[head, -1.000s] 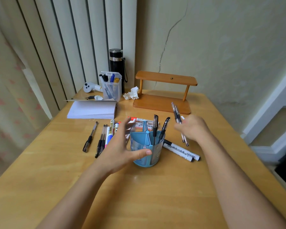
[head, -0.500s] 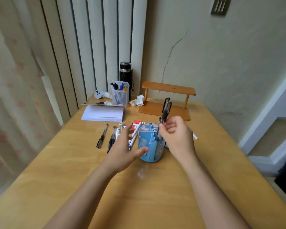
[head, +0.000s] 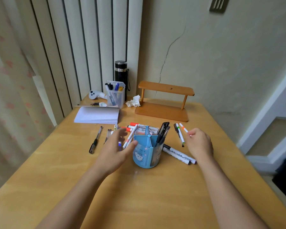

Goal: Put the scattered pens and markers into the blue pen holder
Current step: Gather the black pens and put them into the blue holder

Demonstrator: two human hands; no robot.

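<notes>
The blue pen holder (head: 148, 150) stands upright mid-table, with several black pens (head: 163, 133) in its right compartment. My left hand (head: 114, 151) is open just left of it, thumb at its wall, hovering over several loose pens. A black pen (head: 95, 140), a white pink-banded pen (head: 130, 138) and red markers (head: 134, 125) lie on that side. Right of the holder lie two white markers (head: 178, 153), a green-banded pen (head: 180, 134) and an orange-banded pen (head: 183, 128). My right hand (head: 199, 144) is curled with its fingertips pinching the near end of the orange-banded pen, which rests on the table.
Behind the holder stands a small wooden shelf (head: 162, 111). At the back left are a paper stack (head: 97, 115), a clear pen box (head: 115, 95), a black bottle (head: 121, 71), crumpled tissue (head: 134, 101) and a white controller (head: 94, 94). The table's right edge runs close to my right arm.
My right hand brought black pens over the holder, left them in the right compartment and moved right to the orange-banded pen. My left hand stayed beside the holder.
</notes>
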